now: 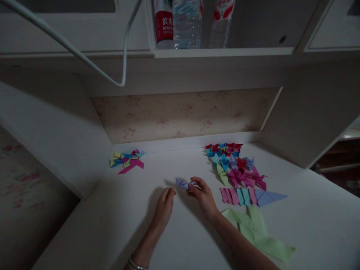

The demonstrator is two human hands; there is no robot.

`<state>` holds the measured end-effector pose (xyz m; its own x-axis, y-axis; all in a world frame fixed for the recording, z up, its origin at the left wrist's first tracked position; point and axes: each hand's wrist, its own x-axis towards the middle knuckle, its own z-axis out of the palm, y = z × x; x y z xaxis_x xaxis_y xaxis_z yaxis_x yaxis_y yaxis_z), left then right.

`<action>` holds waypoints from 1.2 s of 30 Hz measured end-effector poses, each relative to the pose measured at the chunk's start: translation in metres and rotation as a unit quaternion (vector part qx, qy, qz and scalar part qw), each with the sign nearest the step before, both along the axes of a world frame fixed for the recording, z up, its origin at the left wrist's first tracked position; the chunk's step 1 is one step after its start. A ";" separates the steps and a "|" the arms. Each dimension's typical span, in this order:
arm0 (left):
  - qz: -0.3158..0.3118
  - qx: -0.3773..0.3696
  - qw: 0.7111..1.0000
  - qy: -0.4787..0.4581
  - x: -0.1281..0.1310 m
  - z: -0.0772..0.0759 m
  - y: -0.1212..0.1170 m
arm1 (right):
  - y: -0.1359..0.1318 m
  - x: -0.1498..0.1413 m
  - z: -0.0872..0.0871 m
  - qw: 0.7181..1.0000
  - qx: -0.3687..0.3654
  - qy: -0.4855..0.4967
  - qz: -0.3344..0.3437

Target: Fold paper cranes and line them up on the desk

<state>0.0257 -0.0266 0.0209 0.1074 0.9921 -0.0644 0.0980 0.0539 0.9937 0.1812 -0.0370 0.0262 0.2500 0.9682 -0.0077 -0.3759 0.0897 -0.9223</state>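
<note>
My right hand pinches a small lavender origami piece between thumb and fingers, just above the white table. Its pointed end faces left; the finished shape is too small to name surely. Close on its left, my left hand has its fingers curled together, with nothing visible in them, and is apart from the paper. To the right lie several colourful origami pieces in rows. Nearer me is a row of narrow folded pink and teal papers, with a blue-violet folded sheet at its end.
A light green cloth-like or paper piece lies beside my right forearm. Another small heap of origami sits at the back left of the white table. Overhead, a shelf holds plastic bottles, and a white cable hangs down.
</note>
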 end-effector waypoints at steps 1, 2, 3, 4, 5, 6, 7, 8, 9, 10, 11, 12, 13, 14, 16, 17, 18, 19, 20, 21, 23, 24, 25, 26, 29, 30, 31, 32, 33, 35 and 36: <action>0.005 0.025 1.000 0.012 0.000 0.000 -0.001 | -0.001 -0.001 -0.004 1.000 0.001 0.008 0.000; 0.008 0.049 0.998 0.025 -0.001 0.001 -0.001 | -0.002 -0.002 -0.007 1.000 0.000 0.014 0.002; 0.009 0.069 0.997 0.036 -0.001 0.001 -0.001 | -0.002 -0.004 -0.011 1.000 -0.002 0.018 0.007; 0.009 0.083 0.996 0.045 -0.002 0.002 0.000 | -0.002 -0.006 -0.014 1.000 -0.004 0.019 0.014; 0.008 0.092 0.994 0.050 -0.003 0.002 0.000 | -0.002 -0.007 -0.016 1.000 -0.005 0.018 0.021; 0.009 0.097 0.994 0.054 -0.003 0.002 0.001 | -0.002 -0.009 -0.018 1.000 -0.001 0.017 0.025; 0.011 0.100 0.993 0.056 -0.004 0.002 0.002 | -0.003 -0.010 -0.019 1.000 0.005 0.015 0.027; 0.015 0.101 0.993 0.056 -0.004 0.002 0.002 | -0.003 -0.010 -0.020 0.999 0.011 0.012 0.028; 0.019 0.100 0.993 0.057 -0.004 0.002 0.003 | -0.003 -0.010 -0.021 0.999 0.019 0.010 0.031; 0.023 0.098 0.993 0.057 -0.004 0.002 0.003 | -0.004 -0.010 -0.021 0.999 0.026 0.009 0.034; 0.022 0.096 0.994 0.056 -0.004 0.003 0.004 | -0.004 -0.009 -0.021 0.999 0.033 0.007 0.039; 0.019 0.093 0.994 0.054 -0.004 0.003 0.004 | -0.004 -0.009 -0.021 0.998 0.037 0.007 0.042; 0.013 0.091 0.994 0.053 -0.005 0.004 0.003 | -0.005 -0.008 -0.021 0.998 0.040 0.008 0.044; 0.005 0.090 0.995 0.052 -0.005 0.005 0.003 | -0.005 -0.008 -0.020 0.998 0.041 0.010 0.042; -0.006 0.083 0.995 0.053 -0.006 0.006 0.002 | -0.005 -0.007 -0.017 0.998 0.039 0.017 0.035; -0.009 0.080 0.995 0.055 -0.006 0.006 0.002 | -0.005 -0.007 -0.016 0.999 0.038 0.022 0.028; -0.011 0.075 0.995 0.056 -0.007 0.005 0.002 | -0.005 -0.007 -0.015 0.999 0.036 0.026 0.021; -0.013 0.072 0.996 0.057 -0.008 0.005 0.002 | -0.005 -0.007 -0.014 0.999 0.035 0.030 0.015; -0.016 0.069 0.996 0.055 -0.008 0.004 0.002 | -0.005 -0.006 -0.014 0.999 0.034 0.032 0.011; -0.018 0.067 0.996 0.053 -0.009 0.003 0.002 | -0.005 -0.006 -0.014 0.999 0.033 0.033 0.008; -0.022 0.063 0.997 0.048 -0.010 0.001 0.003 | -0.005 -0.006 -0.014 0.999 0.030 0.030 0.006; -0.024 0.062 0.997 0.046 -0.010 0.000 0.003 | -0.005 -0.007 -0.015 0.999 0.026 0.028 0.004; -0.025 0.061 0.997 0.043 -0.010 0.000 0.003 | -0.005 -0.007 -0.015 0.999 0.022 0.026 0.001; -0.027 0.059 0.997 0.040 -0.010 0.001 0.002 | -0.005 -0.007 -0.015 1.000 0.017 0.025 0.000; -0.032 0.050 0.998 0.029 -0.010 0.005 0.001 | -0.005 -0.008 -0.016 1.000 0.009 0.018 -0.004; -0.032 0.045 0.998 0.027 -0.010 0.006 0.000 | -0.005 -0.008 -0.017 1.000 0.008 0.014 -0.005; -0.033 0.042 0.998 0.027 -0.009 0.008 -0.001 | -0.005 -0.008 -0.017 1.000 0.008 0.009 -0.005; -0.032 0.041 0.998 0.028 -0.009 0.009 -0.001 | -0.005 -0.008 -0.017 1.000 0.008 0.004 -0.005; -0.032 0.042 0.998 0.031 -0.009 0.010 -0.001 | -0.005 -0.008 -0.017 1.000 0.009 0.000 -0.004; -0.033 0.048 0.998 0.040 -0.009 0.011 -0.001 | -0.006 -0.007 -0.017 1.000 0.009 -0.004 -0.003; -0.035 0.050 0.997 0.045 -0.009 0.010 -0.001 | -0.006 -0.007 -0.016 1.000 0.009 -0.002 -0.005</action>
<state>0.0171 -0.0273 0.0309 0.1740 0.9845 0.0226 0.1876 -0.0557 0.9807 0.1741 -0.0429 0.0100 0.2590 0.9658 0.0106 -0.3716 0.1097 -0.9219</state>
